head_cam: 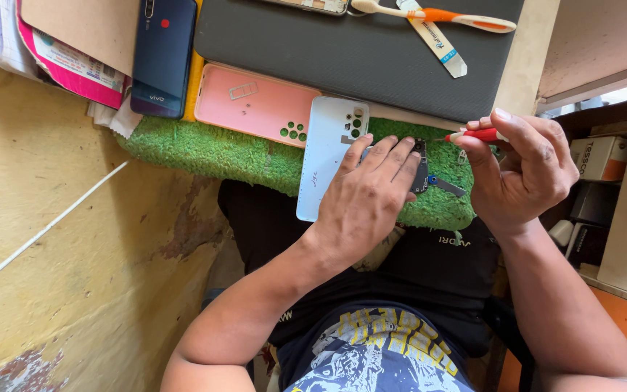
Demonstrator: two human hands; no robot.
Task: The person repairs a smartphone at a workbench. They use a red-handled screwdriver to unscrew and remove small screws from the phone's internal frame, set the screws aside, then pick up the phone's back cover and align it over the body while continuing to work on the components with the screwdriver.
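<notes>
I see my left hand [369,190] lying flat, palm down, fingers spread loosely over an opened phone [419,168] that rests on a green fuzzy mat [212,152]. The hand covers most of the phone; only a dark edge of it shows past my fingertips. My right hand [524,170] is curled shut around a red screwdriver [477,135], pinched between thumb and fingers, its tip pointing left toward the phone's upper edge. I cannot tell whether the tip touches the phone.

Just left of my left hand, a white back cover [324,163] lies on the mat, its lower end sticking out over the mat's near edge. Beside it, further left, a pink back cover [252,105] lies partly on the mat and partly against a dark grey laptop [357,58]. On the laptop lie an orange and white toothbrush [437,14] and a white flat strip [437,42] crossing under it. A dark blue phone [162,54] lies face down near the top left, next to a stack of papers [67,62]. A small blue and grey metal tool [444,184] sits on the mat between my two hands.
</notes>
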